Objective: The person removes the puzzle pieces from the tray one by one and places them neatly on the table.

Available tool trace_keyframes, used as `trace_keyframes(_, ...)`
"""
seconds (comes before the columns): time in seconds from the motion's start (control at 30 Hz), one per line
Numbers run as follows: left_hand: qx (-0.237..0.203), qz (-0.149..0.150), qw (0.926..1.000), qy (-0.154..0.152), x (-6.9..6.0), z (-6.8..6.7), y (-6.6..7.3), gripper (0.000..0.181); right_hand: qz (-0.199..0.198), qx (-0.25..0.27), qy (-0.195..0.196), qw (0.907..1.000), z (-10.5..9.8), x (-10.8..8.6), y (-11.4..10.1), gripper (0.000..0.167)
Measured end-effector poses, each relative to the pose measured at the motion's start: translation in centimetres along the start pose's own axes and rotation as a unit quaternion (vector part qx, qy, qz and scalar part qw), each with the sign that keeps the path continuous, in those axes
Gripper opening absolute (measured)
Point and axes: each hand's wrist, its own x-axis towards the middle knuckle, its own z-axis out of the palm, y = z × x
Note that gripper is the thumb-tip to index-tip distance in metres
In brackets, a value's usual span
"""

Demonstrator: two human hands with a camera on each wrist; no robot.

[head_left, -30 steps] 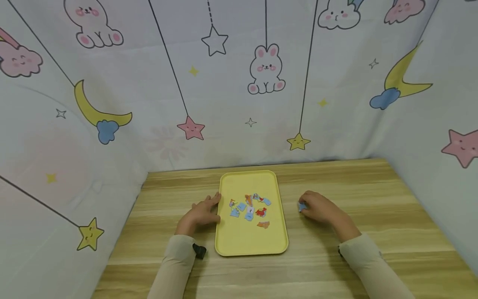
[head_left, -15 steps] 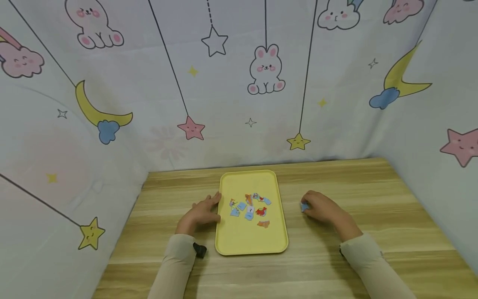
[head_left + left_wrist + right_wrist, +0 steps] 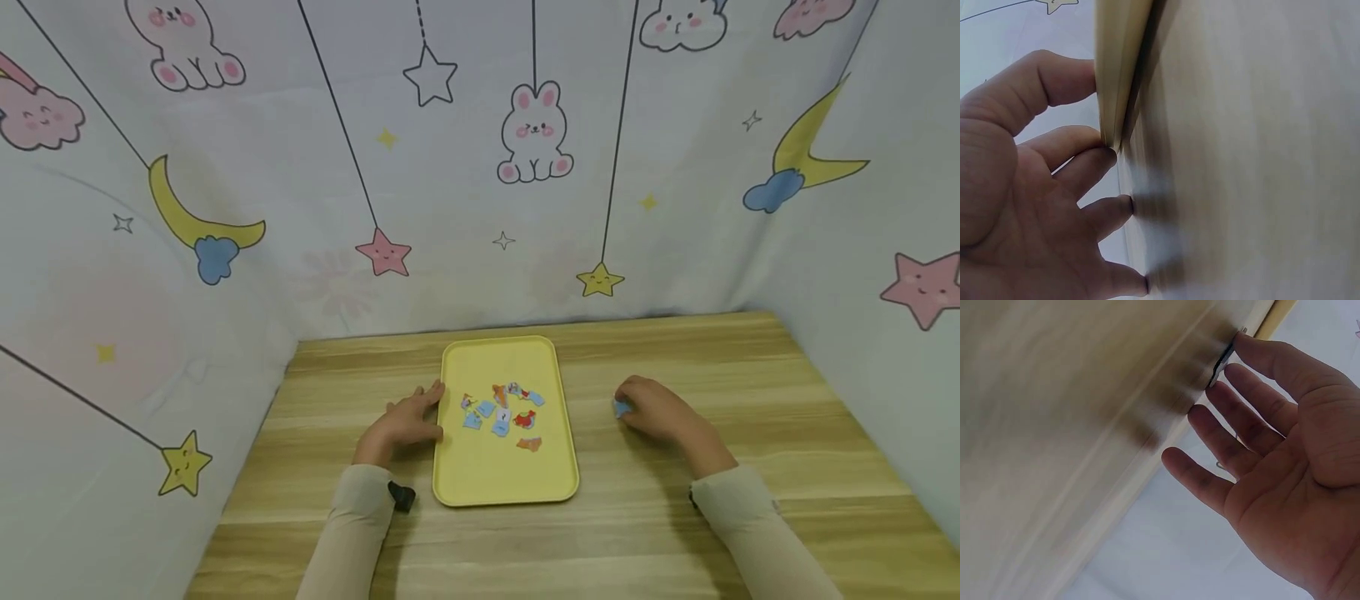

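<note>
The right hand [image 3: 656, 408] holds a small blue piece [image 3: 621, 408] by its edges, between thumb and fingertips, over the table [image 3: 630, 533] to the right of the tray [image 3: 506, 487] and apart from it. Whether that piece lies flat or is slightly raised is hard to tell, as the fingers cover most of it. It looks thin, so the likeliest trouble is a slip: too light a pinch could let it drop or skid, while too hard a squeeze could bend it. The left hand [image 3: 405, 422] is not clasping anything; its thumb and some fingertips touch the tray's left rim, with the other fingers spread beside it. A careless push there could slide the tray to the right and jostle the puzzle pieces [image 3: 486, 409] lying loose in its middle. Those sit close together, so a finger reaching for the red piece [image 3: 524, 419] could knock its neighbours out of place. The lower orange piece [image 3: 529, 444] lies a little apart from the bunch and would probably be easier to take without disturbing the others.
</note>
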Motion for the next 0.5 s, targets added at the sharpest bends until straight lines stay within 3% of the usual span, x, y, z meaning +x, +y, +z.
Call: trace_keyframes(0.5,-0.002,0.006,1.0,0.0,0.08,0.02,-0.07,0.096,-0.019,0.019,0.021,0.9994,-0.2,0.06,-0.8,0.027)
